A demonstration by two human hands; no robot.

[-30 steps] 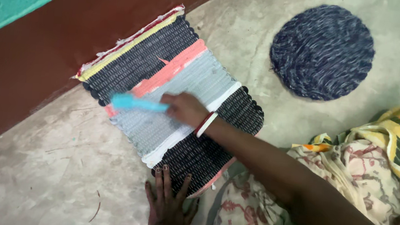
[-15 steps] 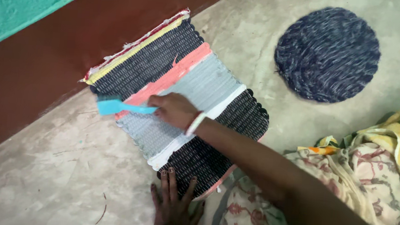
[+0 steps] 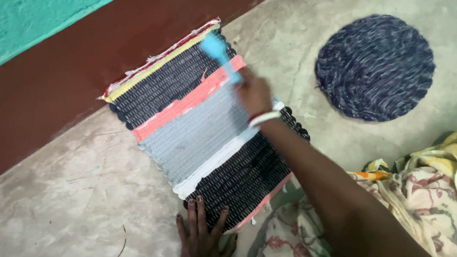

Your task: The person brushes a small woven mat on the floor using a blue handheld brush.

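Note:
A woven striped mat (image 3: 185, 124) with black, grey, pink, white and yellow bands lies on the concrete floor, its far end against the wall base. My right hand (image 3: 253, 95) grips a light blue brush (image 3: 219, 53) by its handle, with the brush head over the mat's far right corner. My left hand (image 3: 203, 239) rests flat, fingers spread, on the mat's near black edge and pins it to the floor.
A round dark blue woven mat (image 3: 376, 67) lies on the floor to the right. A maroon wall base (image 3: 51, 80) under a teal wall (image 3: 25, 0) borders the far side. Patterned cloth (image 3: 426, 201) covers my lap at lower right.
My right hand has swung the blue brush from the mat's left edge up to its far right corner. The left hand has stayed pressed on the near edge.

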